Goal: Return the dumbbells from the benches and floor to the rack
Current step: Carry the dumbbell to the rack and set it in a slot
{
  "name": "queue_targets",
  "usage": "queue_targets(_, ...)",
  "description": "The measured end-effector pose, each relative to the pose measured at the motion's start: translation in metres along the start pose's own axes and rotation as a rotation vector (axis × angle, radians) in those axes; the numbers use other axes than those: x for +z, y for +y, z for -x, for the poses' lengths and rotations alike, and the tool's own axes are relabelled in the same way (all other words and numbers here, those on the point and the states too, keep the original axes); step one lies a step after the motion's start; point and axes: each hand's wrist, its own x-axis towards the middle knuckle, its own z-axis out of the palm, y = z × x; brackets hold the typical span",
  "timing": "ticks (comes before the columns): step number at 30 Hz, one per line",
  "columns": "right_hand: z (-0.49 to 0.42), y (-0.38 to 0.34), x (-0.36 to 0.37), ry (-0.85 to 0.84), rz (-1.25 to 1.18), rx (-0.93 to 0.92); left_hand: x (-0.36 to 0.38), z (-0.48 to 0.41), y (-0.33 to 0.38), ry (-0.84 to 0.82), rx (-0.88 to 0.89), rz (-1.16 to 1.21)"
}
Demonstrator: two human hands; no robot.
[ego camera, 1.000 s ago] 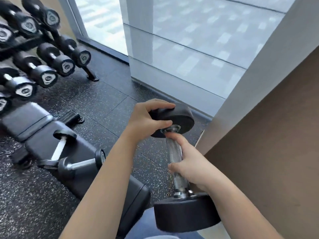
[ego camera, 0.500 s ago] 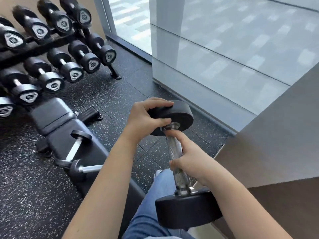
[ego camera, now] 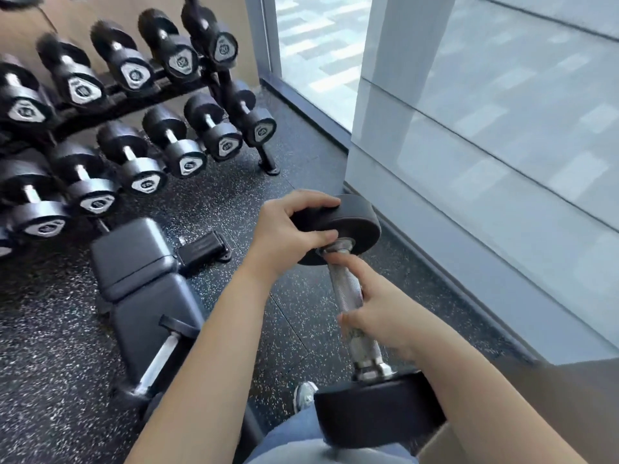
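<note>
While the dumbbell point(ego camera: 345, 293) stands nearly upright in front of the person, both hands have hold of it. The left hand point(ego camera: 284, 232) wraps over its far, upper head, with the fingers curled across the top rim and the thumb pressed against the underside close to the steel collar. The right hand point(ego camera: 385, 316) is closed round the knurled handle about midway down, and its forefinger stretches up along the bar toward that collar. The lower head is the nearest part, just under the right wrist and above a leg in blue jeans point(ego camera: 301, 433); I cannot tell whether it rests on the leg.

The rack point(ego camera: 268, 160) stands at the far left, well apart from the held weight, and both tiers carry rows of racked dumbbells point(ego camera: 182, 152). Between the rack and the person, left of the hands, a black padded bench point(ego camera: 134, 259) stretches over the speckled floor point(ego camera: 50, 329). A second dumbbell point(ego camera: 160, 358) lies on the bench's near pad, blurred, beside the left forearm. A shoe point(ego camera: 303, 393) shows just left of the lower head. A glass wall point(ego camera: 502, 162) fills the right side.
</note>
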Motion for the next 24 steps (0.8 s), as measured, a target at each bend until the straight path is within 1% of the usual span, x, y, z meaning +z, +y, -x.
queue_targets(7,-0.113,-0.040,-0.043,-0.064,0.044,-0.018,-0.032,-0.110,-0.020,0.057,-0.038,-0.045)
queue_targets(10,-0.162,-0.053,-0.067,-0.123,0.053,-0.018,-0.040,-0.156,-0.035,0.101,-0.041,-0.078)
queue_targets(14,-0.236,-0.071,-0.102,-0.213,0.119,-0.039,-0.051,-0.222,-0.052,0.209,-0.081,-0.096)
queue_targets(21,-0.340,-0.109,-0.151,-0.356,0.208,-0.108,-0.074,-0.310,-0.061,0.400,-0.059,-0.173)
queue_targets(24,-0.374,-0.125,-0.160,-0.402,0.183,-0.105,-0.086,-0.337,-0.066,0.448,-0.069,-0.180)
